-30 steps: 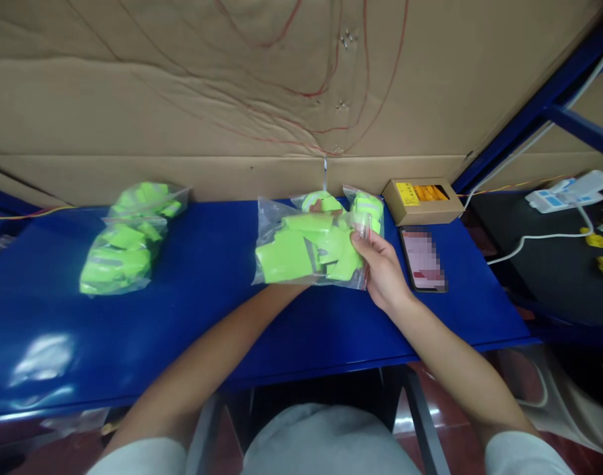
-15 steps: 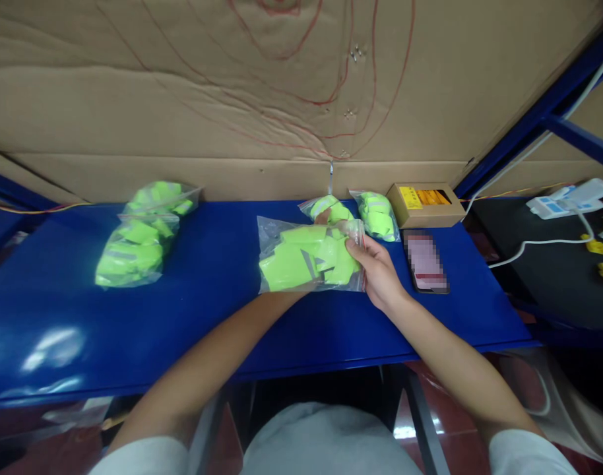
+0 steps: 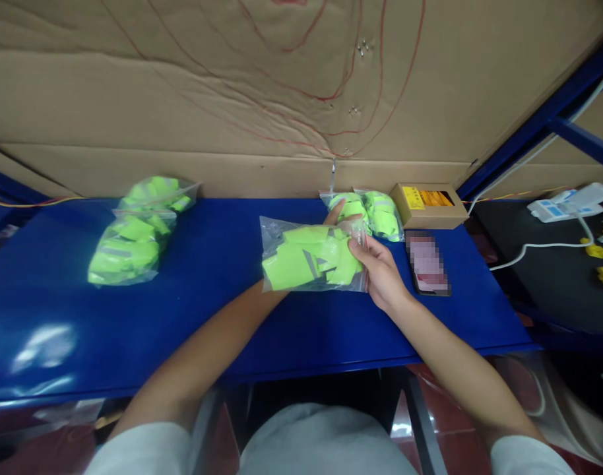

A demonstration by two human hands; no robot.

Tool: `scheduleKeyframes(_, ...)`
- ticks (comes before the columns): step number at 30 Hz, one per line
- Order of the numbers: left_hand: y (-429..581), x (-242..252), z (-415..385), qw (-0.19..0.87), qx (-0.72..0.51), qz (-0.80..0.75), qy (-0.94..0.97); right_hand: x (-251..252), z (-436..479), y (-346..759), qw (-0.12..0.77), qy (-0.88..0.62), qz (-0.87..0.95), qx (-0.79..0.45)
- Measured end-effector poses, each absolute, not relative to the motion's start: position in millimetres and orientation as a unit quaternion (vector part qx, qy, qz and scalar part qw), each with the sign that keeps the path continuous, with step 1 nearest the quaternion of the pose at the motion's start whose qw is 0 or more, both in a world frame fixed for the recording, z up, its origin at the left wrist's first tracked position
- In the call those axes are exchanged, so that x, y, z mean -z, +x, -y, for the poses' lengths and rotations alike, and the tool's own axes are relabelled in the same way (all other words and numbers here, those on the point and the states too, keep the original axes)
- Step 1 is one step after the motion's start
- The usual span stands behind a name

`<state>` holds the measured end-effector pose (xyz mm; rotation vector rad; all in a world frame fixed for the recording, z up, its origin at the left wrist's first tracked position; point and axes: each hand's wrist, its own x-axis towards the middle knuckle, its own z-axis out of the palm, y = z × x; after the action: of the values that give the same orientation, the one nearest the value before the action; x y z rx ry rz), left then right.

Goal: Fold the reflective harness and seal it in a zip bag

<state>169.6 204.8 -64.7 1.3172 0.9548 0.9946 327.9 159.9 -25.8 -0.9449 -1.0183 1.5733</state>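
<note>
My right hand (image 3: 384,274) pinches the right end of a clear zip bag (image 3: 311,257), thumb on top, and holds it up above the table. Folded fluorescent yellow-green cloth with grey strips fills the bag. Behind it my left hand (image 3: 337,212) reaches to the back; only some fingers show, stretched out and apart, and the rest is hidden. Those fingers are at a similar bag (image 3: 351,203) lying at the back of the table, whose front the held bag partly covers. Another such bag (image 3: 384,216) lies right beside that one.
On the blue table (image 3: 207,264), two more bags of yellow-green cloth (image 3: 126,251) lie at the left, overlapping. At the right are a cardboard box (image 3: 430,214) with orange contents and a phone (image 3: 427,264). A power strip (image 3: 563,206) and white cable lie beyond; cardboard (image 3: 222,125) walls the back.
My left hand has shifted the rear bag rightward, up against its neighbour, and its fingers now show spread. The right hand still holds its bag in nearly the same place.
</note>
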Motion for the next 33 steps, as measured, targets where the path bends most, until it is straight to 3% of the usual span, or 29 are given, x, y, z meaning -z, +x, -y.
scheduleKeyframes(6, 98, 32, -192, 0.514, -0.456, -0.464, 0.559, 27, -157, 326, 0.480, -0.394, 0.417, -0.664)
scheduleKeyframes(10, 49, 22, -170, 0.693, -0.389, -0.397, 0.459, 32, -157, 323, 0.444, -0.403, 0.416, -0.684)
scheduleKeyframes(13, 33, 28, -160, 0.699, -0.330, -0.396, 0.495, 39, -160, 320, 0.412, -0.419, 0.415, -0.694)
scheduleKeyframes(19, 33, 31, -150, 0.514, -0.342, -0.454, 0.643, 42, -163, 324, 0.436, -0.431, 0.516, -0.598)
scheduleKeyframes(23, 43, 30, -138, 0.191, -0.405, -0.392, 0.804, 38, -169, 334, 0.528, -0.464, 0.581, -0.410)
scheduleKeyframes(25, 50, 33, -133, 0.037, -0.388, -0.321, 0.863, 36, -173, 338, 0.527, -0.485, 0.524, -0.461)
scheduleKeyframes(27, 55, 35, -129, -0.056, -0.356, -0.262, 0.895, 34, -176, 340, 0.471, -0.492, 0.438, -0.587)
scheduleKeyframes(30, 60, 35, -126, -0.102, -0.335, -0.233, 0.907, 32, -178, 339, 0.390, -0.484, 0.369, -0.691)
scheduleKeyframes(33, 62, 34, -126, -0.075, -0.314, -0.235, 0.917, 31, -179, 339, 0.398, -0.481, 0.381, -0.682)
